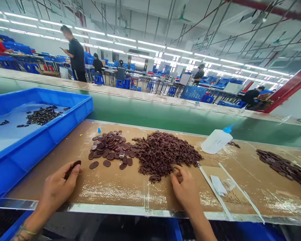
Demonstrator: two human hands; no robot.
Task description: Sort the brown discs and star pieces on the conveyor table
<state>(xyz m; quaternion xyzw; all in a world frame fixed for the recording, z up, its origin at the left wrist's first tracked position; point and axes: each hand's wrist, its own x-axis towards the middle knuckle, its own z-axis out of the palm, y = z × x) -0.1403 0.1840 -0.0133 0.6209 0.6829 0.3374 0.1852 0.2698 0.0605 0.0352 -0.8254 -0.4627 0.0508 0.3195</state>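
My left hand (59,187) is closed on a dark brown oval disc (76,163), held between thumb and fingers above the bench's left part. My right hand (185,185) has its fingers curled in at the near edge of a heap of small, dark brown spidery pieces (168,150). Its fingertips touch the heap, and whatever is between them is too small to make out. Left of this heap, and meeting it, lies a loose pile of brown oval discs (110,144), several of them scattered toward me.
A blue tray (72,125) with small dark parts stands at left. Behind the heap is a white squeeze bottle (213,142) with a blue tip. More brown pieces (283,167) lie far right. White strips (215,192) edge a cardboard patch. A green belt (140,110) runs behind; people work beyond.
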